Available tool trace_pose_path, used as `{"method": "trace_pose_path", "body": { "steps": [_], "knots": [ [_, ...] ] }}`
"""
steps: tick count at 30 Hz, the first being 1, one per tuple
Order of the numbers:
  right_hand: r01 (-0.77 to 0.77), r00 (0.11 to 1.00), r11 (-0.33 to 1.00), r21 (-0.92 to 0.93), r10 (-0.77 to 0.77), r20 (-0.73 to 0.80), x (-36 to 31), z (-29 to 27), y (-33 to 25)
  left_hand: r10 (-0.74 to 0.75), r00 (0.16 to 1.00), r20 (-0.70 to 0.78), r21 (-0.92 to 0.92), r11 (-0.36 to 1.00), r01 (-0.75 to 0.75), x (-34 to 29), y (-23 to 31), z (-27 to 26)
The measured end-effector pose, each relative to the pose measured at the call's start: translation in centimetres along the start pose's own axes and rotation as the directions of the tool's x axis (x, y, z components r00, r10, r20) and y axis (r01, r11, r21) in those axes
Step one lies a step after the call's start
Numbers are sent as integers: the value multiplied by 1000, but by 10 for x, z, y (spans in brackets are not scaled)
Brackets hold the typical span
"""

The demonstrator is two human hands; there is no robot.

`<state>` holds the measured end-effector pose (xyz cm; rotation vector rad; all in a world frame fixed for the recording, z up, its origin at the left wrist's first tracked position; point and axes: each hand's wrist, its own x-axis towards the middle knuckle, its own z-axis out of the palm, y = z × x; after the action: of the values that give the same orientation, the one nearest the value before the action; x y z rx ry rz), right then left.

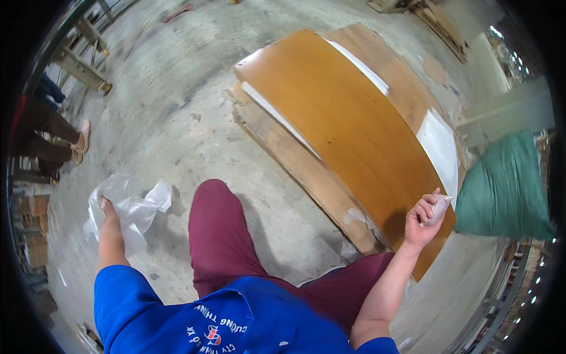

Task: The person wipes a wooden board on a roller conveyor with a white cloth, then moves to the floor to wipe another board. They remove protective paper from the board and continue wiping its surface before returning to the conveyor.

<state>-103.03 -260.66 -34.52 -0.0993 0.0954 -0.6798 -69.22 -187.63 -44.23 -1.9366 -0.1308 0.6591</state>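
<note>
Out to the left, my left hand [107,209] is closed on a crumpled, translucent plastic sheet [138,207], which hangs above the concrete floor. My right hand [417,227] is curled round a small pale plastic packet [438,209]; what the packet contains I cannot make out. That hand is over the lower right end of a long, glossy brown wooden panel [339,112]. White sheets [439,147] stick out from under the panel, and beneath them is a larger sheet of brown cardboard [289,156]. Whether my right hand touches the panel I cannot tell.
A full green sack [504,189] stands to the right of the panel. Another person's legs [50,138] are at the far left, near a metal frame [82,59]. Flattened cardboard [439,26] lies at the top right. My bent knee [219,227] is between the plastic sheet and the cardboard.
</note>
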Motion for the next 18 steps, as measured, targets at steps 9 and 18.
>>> {"method": "trace_pose_path", "body": {
  "steps": [9,18],
  "knots": [
    [-125,988,988,-89,116,-102,53,73,105,515,822,242,-967,201,159,28,-32,136],
    [-282,959,931,-230,274,-65,169,45,192,630,740,-237,-922,-386,33,8,114,-28]
  ]
}}
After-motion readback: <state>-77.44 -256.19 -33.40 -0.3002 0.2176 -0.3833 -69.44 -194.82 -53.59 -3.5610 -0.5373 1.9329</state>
